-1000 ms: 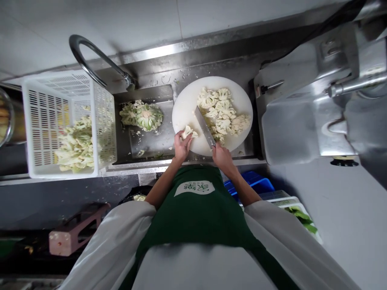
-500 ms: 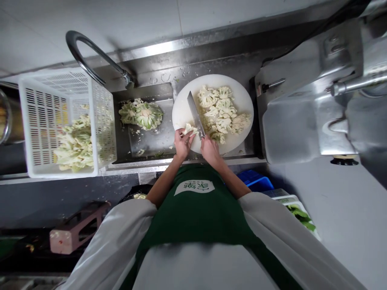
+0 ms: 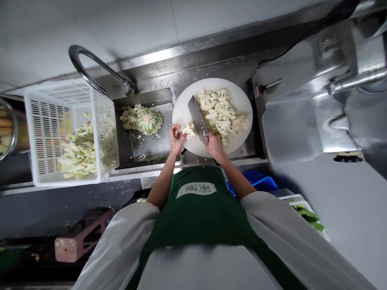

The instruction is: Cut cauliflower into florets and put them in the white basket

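Observation:
My right hand [image 3: 214, 145] is wrapped round the handle of a cleaver [image 3: 197, 117], whose broad blade slants up and left over the white round cutting board [image 3: 183, 106]. At the board's lower left edge, my left hand [image 3: 177, 139] has its fingers curled about a small pale cauliflower piece [image 3: 178, 131]. A cauliflower floret [image 3: 190, 130] lies between that hand's fingertips and the blade. Right of the blade, several cut cauliflower florets [image 3: 224, 112] form a pile on the board.
Left of the board, a sink basin [image 3: 148, 151] contains cauliflower heads [image 3: 148, 120] and crumbs. A faucet [image 3: 90, 60] arches above it. Farther left stands a white perforated basket [image 3: 105, 133] with cauliflower pieces. A metal machine [image 3: 290, 129] borders the board's right side.
My left hand has drawn slightly left, apart from the floret, which now lies more exposed on the board. The cleaver has shifted slightly down, its blade turned flatter. My view has shifted a little.

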Demonstrator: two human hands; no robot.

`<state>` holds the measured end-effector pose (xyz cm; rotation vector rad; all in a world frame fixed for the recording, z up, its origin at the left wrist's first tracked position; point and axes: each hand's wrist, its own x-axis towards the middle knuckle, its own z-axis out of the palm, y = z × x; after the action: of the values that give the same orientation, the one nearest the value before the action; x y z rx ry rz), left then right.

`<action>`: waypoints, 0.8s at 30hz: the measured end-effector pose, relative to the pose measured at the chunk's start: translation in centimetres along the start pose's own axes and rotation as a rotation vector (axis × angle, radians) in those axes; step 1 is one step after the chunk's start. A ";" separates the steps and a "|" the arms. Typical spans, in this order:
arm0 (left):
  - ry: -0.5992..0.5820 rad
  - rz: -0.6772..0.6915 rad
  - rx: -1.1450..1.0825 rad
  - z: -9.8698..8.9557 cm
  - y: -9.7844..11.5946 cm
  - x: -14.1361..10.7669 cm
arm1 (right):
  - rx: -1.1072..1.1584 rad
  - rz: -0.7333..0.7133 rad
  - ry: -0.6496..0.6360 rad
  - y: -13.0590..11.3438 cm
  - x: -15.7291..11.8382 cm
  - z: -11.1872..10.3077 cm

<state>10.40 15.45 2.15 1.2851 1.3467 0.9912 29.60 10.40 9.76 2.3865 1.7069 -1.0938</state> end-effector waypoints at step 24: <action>-0.177 -0.108 -0.013 -3.3 1.8 0.8 | -0.037 0.042 0.005 0.8 -0.8 0.0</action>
<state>7.55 16.65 4.42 1.2463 1.2580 0.7914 30.14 9.39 9.89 2.3940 1.6548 -1.0422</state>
